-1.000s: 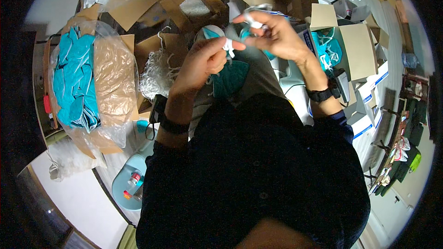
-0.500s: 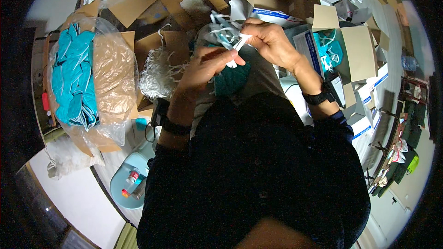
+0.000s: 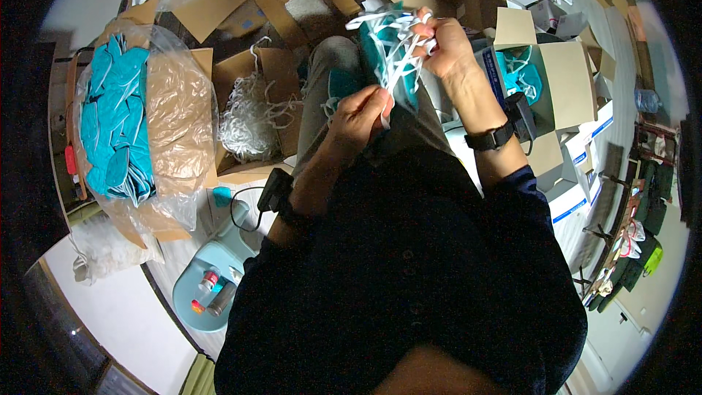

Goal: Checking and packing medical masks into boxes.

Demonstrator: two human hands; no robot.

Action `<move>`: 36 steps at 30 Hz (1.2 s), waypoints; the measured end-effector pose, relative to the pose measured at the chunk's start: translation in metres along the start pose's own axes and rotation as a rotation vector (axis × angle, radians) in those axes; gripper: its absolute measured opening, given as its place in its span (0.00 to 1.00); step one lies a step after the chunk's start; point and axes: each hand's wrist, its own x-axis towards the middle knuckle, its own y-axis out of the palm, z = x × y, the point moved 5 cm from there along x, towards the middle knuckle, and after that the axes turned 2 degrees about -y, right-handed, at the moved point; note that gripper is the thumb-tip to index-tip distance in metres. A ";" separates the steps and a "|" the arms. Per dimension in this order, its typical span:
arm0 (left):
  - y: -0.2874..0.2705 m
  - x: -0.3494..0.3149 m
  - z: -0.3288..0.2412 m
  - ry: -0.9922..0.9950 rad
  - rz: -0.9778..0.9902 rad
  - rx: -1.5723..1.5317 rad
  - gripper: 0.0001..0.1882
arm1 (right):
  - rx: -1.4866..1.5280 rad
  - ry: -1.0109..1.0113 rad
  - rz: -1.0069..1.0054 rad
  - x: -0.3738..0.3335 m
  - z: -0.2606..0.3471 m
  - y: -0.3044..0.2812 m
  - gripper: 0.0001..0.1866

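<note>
- Pinching white straps (image 3: pixel 398 66) between thumb and finger, the left hand (image 3: pixel 357 117) is nearer the body.
- The right hand (image 3: pixel 448 50) has its fingers curled closed on the straps.
- A teal piece (image 3: pixel 374 45) shows behind them, over the trousered legs (image 3: pixel 333 57).
- White cords (image 3: pixel 250 123) lie heaped in an open carton (image 3: pixel 285 69).

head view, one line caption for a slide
Left hand and right hand hold white straps, an open box of white cords to their left.

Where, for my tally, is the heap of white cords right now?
In the head view, the white cords lie in an open cardboard box, left of the left hand and right of the clear bag of teal pieces.
</note>
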 end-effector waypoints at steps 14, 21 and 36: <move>0.003 -0.077 0.012 -0.117 0.017 -0.035 0.15 | 0.200 -0.375 -0.217 0.058 0.092 -0.089 0.12; -0.005 -0.045 0.007 0.329 -0.055 -0.110 0.13 | -0.064 -0.244 0.144 -0.007 0.040 0.006 0.06; -0.078 -0.003 0.050 -0.095 -0.265 -0.954 0.13 | -0.118 -0.178 0.222 -0.027 0.013 0.016 0.06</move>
